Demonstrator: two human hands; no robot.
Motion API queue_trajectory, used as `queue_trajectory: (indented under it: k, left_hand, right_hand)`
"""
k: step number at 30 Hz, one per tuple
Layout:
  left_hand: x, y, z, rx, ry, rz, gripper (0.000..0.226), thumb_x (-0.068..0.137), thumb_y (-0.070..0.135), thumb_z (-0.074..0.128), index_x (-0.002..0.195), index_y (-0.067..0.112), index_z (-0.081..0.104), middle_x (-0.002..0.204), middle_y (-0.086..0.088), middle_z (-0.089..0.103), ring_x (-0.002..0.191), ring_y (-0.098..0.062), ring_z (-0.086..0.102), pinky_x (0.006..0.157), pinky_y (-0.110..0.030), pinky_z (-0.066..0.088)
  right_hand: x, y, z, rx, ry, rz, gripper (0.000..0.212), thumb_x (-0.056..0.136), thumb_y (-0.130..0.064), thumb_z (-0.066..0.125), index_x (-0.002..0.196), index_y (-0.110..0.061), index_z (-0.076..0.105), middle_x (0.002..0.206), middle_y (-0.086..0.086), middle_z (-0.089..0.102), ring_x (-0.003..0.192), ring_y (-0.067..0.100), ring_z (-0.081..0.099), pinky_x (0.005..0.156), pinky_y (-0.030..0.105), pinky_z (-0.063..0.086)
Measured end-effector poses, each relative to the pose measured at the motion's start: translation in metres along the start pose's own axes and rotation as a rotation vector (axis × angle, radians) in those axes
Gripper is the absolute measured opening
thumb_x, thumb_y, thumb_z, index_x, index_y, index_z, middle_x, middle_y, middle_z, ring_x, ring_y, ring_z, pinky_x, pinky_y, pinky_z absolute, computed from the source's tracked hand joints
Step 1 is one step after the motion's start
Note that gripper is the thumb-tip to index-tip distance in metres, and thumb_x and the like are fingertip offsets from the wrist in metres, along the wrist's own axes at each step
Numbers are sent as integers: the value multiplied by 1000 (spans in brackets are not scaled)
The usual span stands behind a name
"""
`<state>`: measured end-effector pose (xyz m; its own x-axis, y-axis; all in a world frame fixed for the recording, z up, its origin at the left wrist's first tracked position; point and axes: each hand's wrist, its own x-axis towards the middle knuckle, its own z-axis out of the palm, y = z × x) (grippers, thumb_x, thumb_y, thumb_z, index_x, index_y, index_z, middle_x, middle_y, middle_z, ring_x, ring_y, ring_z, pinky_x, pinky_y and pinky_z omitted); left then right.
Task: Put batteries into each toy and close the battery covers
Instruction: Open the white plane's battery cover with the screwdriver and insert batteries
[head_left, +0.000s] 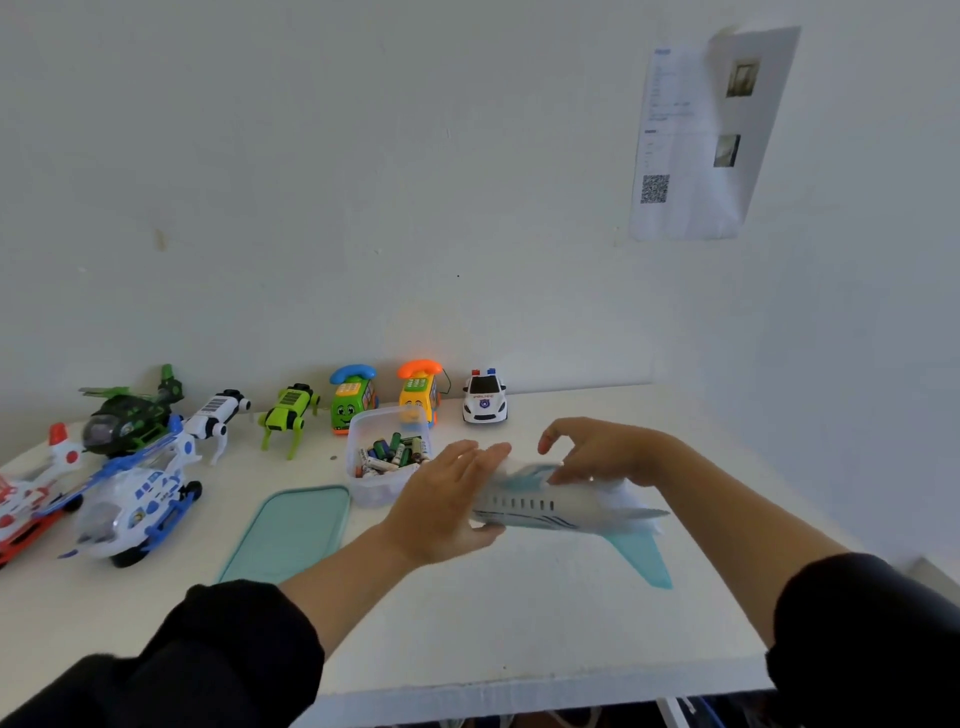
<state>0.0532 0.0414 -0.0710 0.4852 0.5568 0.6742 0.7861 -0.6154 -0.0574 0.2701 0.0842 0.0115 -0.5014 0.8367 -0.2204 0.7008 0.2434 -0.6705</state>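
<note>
Here both hands hold a white toy airplane (561, 506) with pale teal wings above the white counter (519, 623). The left hand (447, 506) cups the nose end, its fingers (483, 457) nearly straight and laid along the far side of the fuselage, the thumb under it. The right hand (597, 452) lies over the top of the fuselage with its fingers (558, 441) curled down onto it; the plane is blurred, so the exact contact cannot be told. Just beyond the left fingers stands a clear tub of batteries (387, 457), and left of the left wrist its teal lid (291, 535) lies flat. Farther from the fingers, along the wall, stand a police car (484, 402), an orange-handset phone toy (420, 389), a blue-handset phone toy (352, 397), a green robot dog (288, 415) and a white robot dog (218, 421). Well to the left of the hands sit a green helicopter (130, 415), a blue-and-white helicopter (135, 504) and a red-and-white one (31, 493). A printed sheet (701, 140) hangs on the wall.
</note>
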Motion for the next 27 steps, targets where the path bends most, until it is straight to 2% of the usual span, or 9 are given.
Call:
queue_trajectory:
  k: [4,7,10,12,15,18,21,24,27]
  left_hand:
    - [8,0,-11,5,-42,-82,76,66,50,59,129,17,34,100,-6,64,88,-22,61,54,-34,57]
    - [9,0,-19,-24,-33,-289,81,63,50,65,130,27,25,99,-2,62,83,-21,61,55,-27,50]
    - [14,3,-19,-211,-40,-613,92,66,47,74,138,29,19,97,6,59,82,-15,61,58,-25,50]
    - [24,10,-11,-385,24,-785,93,66,45,74,140,29,19,86,4,58,75,-14,61,60,-31,52]
    - [48,20,10,-644,98,-1028,82,73,38,71,139,28,22,91,-5,60,72,-18,57,67,-32,48]
    - [72,31,35,-829,97,-1202,69,83,36,65,139,29,24,125,-6,52,95,-22,54,73,-31,50]
    - [100,35,65,-870,26,-1274,63,87,38,58,140,30,25,125,-6,53,100,-25,55,67,-29,50]
    - [123,38,93,-843,-61,-1308,56,91,37,52,140,27,27,118,-3,51,81,-17,55,54,-23,41]
    - [151,36,126,-862,-99,-1444,46,93,41,46,129,16,34,117,-7,54,85,-23,58,57,-31,52]
  right_hand:
    - [-10,15,-22,377,164,-35,25,91,-26,60,112,-11,60,94,3,69,74,14,60,68,27,46]
    - [-12,49,-44,617,522,71,22,96,-32,51,106,-13,58,96,3,69,79,18,60,75,33,40]
    - [-13,95,-44,379,767,246,35,96,-19,50,107,14,56,89,17,59,76,26,54,69,30,39]
    - [-9,123,-30,261,683,365,44,96,-20,50,122,15,50,115,28,57,104,37,55,89,40,41]
    - [3,151,-3,153,507,515,61,97,-44,43,145,-10,28,151,14,30,137,33,28,112,47,24]
    - [14,163,22,-156,432,619,64,96,-56,24,150,-24,9,158,6,8,145,27,4,112,53,11]
    - [22,165,40,-340,445,626,64,96,-54,15,151,-23,3,159,7,-6,145,26,-8,110,61,1]
    - [28,168,44,-370,488,629,67,96,-53,15,151,-18,2,159,5,-5,145,26,-8,110,61,0]
    - [37,177,42,-364,505,647,69,95,-52,15,151,-16,-1,159,3,-6,145,25,-10,110,61,-4]
